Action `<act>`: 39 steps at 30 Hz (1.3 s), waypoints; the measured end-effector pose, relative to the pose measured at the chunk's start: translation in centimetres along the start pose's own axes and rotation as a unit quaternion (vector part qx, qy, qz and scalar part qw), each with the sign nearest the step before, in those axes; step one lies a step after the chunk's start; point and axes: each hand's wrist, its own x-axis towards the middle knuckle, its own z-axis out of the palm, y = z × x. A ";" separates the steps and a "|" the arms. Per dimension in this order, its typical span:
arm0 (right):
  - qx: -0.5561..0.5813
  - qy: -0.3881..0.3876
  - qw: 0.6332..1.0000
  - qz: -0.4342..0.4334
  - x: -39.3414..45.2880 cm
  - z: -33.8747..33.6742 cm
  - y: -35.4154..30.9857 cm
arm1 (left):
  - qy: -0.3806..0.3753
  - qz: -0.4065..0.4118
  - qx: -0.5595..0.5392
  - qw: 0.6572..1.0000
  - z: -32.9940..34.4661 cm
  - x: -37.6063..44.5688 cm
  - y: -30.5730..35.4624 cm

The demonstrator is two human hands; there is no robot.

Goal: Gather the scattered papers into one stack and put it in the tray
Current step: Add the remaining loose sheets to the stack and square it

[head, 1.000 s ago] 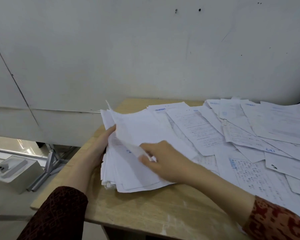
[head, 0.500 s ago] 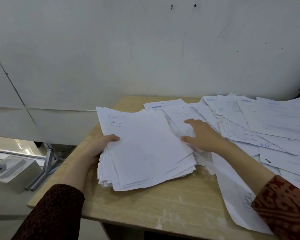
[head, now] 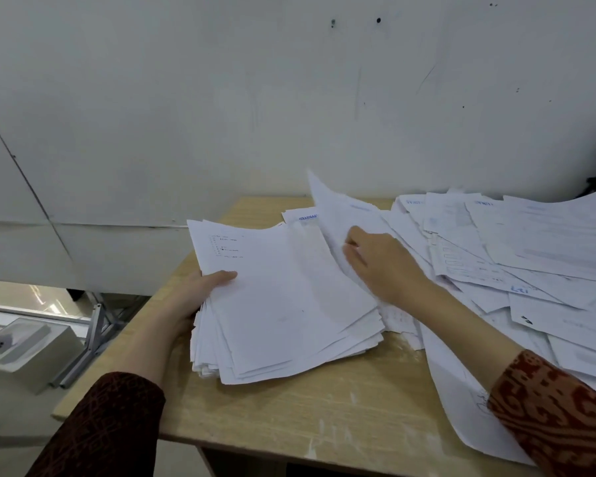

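Head view: hands gripping flat white stack.

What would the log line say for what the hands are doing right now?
left hand: holds stack | right hand: lifting a sheet | scattered papers: remain on table | tray: unseen

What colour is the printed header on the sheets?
Blue, on the header of a loose sheet; head view.
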 end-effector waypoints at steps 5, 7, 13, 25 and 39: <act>0.044 -0.123 0.988 -0.085 -1.1 1.4 -7.8 | -0.022 0.025 -0.017 0.999 0.0 0.1 0.1; 0.069 -0.164 0.978 -0.108 -1.8 2.5 -10.1 | -0.020 0.016 -0.010 1.000 0.0 0.1 0.2; 0.179 -0.238 0.950 -0.096 -2.3 1.6 -8.0 | -0.031 -0.031 0.010 0.999 -0.7 0.8 -0.7; -0.050 -0.360 0.926 0.098 -3.9 -4.7 10.1 | -0.127 -0.009 -0.005 0.992 -0.5 0.3 -0.9; 0.037 -0.401 0.914 0.040 -0.6 -5.2 10.5 | -0.101 -0.026 -0.033 0.994 1.1 -2.2 -0.3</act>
